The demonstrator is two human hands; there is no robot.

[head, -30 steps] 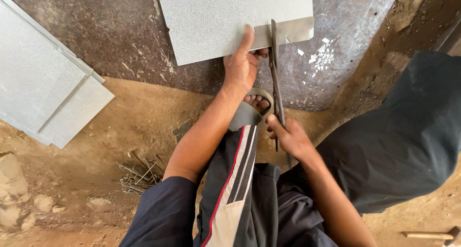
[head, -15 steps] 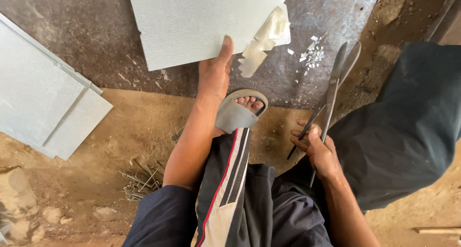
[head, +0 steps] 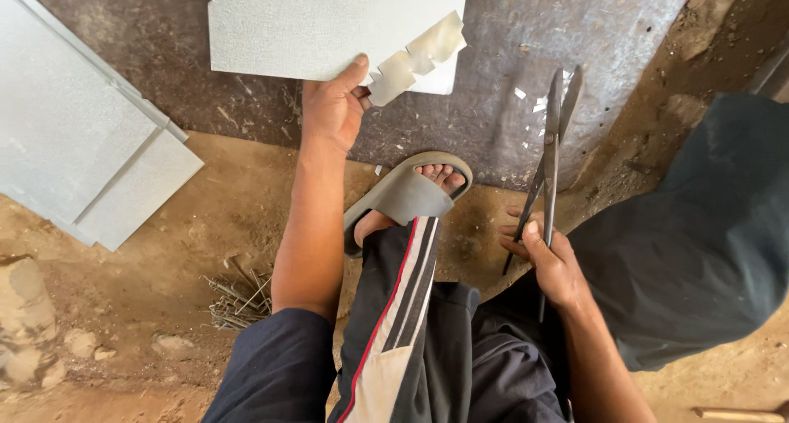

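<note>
The right hand (head: 552,263) had pulled the big metal scissors (head: 552,156) away from the grey sheet (head: 329,24) – its grip closed tight on the handles – while the left hand (head: 330,110) pinched the sheet's near edge on the floor (head: 164,324), beside the jagged cut strip (head: 415,57) curling up.

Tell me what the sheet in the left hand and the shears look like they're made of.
Sheet: thin sheet metal, probably galvanised steel; matte pale grey with a fine speckled surface, and the cut strip at its edge curls and glints. Shears: dark bare steel, dull, no coating or grips visible. The left hand grips the sheet's edge; the right hand holds the shears' handles.
</note>
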